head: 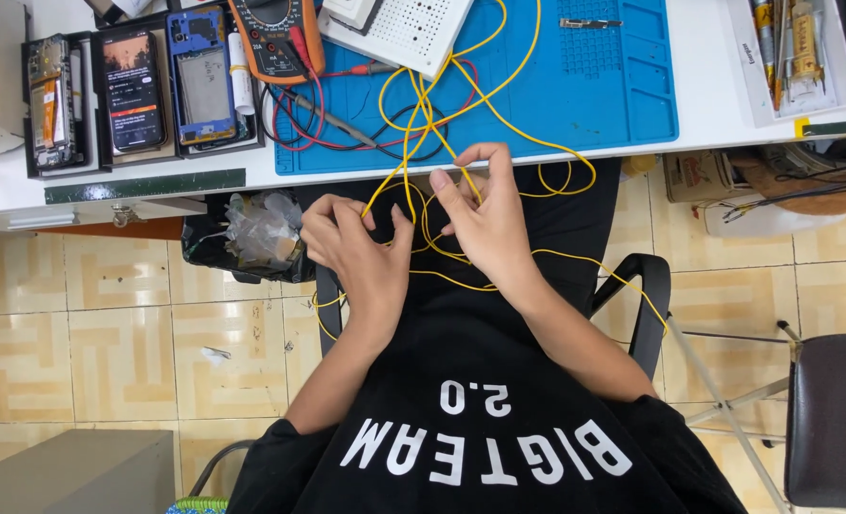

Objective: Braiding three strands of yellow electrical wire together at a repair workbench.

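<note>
phones: three opened phones lie in black trays at the far left of the white bench.
multimeter: an orange multimeter sits just right of them, its red and black leads curling over the near left of the blue mat.
breadboard: a white breadboard rests on the far part of the mat, right of the meter.
bin: a dark bin with clear plastic stands on the tiled floor under the bench edge, left of the hands.
left hand: the left hand is curled, fingers pinching strands of the yellow wire over the lap.
yellow wire: it runs from the breadboard across the mat and drops off the near edge into a tangle between both hands.
right hand: the right hand, just right of the left, nips a strand between thumb and fingertips.
tool tray: a white tray of tools sits far right on the bench.
stool: a dark stool stands near right.
</note>
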